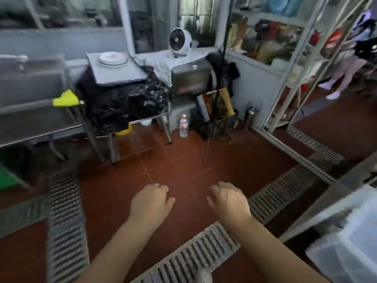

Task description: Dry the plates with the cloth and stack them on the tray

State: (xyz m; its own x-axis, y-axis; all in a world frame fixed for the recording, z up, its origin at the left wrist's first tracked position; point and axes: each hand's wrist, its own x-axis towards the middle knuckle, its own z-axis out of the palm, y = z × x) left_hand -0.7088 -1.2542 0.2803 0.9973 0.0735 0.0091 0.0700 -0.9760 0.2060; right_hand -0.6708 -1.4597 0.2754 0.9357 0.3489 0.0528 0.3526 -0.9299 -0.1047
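A stack of white plates (112,58) sits on a grey metal tray (120,73), which rests on a table draped in black plastic at the back left. A yellow-green cloth (65,98) hangs over the edge of the steel sink counter to the left of it. My left hand (151,201) and my right hand (227,199) hover side by side over the red tiled floor, far in front of the tray. The fingers of both hands are loosely curled and hold nothing.
Metal drain grates (65,221) cross the floor left and right of my arms. A water bottle (183,126) stands on the floor near the table legs. A white fan (180,42), a metal rack (285,58) and clear plastic bins (346,242) surround the space.
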